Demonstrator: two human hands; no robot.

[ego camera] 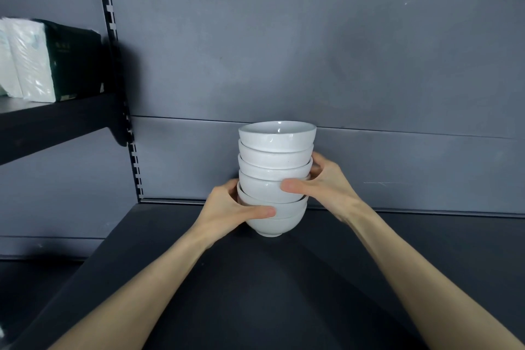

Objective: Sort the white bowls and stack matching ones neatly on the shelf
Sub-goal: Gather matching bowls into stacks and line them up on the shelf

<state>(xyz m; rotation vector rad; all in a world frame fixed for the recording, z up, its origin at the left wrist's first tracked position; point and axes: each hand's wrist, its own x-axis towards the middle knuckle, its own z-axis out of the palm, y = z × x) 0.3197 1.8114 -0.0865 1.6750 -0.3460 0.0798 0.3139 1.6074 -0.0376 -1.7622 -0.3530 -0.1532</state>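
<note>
- Stack of white bowls, approx six nested, upright on dark shelf, close to grey back panel.
- L hand grasps lower bowls, thumb across front.
- R hand grasps mid-stack, thumb on front, fingers round far side.
- Plastic-wrapped packs on upper-left shelf, well apart.

The dark shelf is carrying my stack of white bowls.
The stack I am gripping is standing upright near the back edge; up and left of the stack, a higher shelf is bearing white wrapped packs with a dark green box just beside them.
</note>
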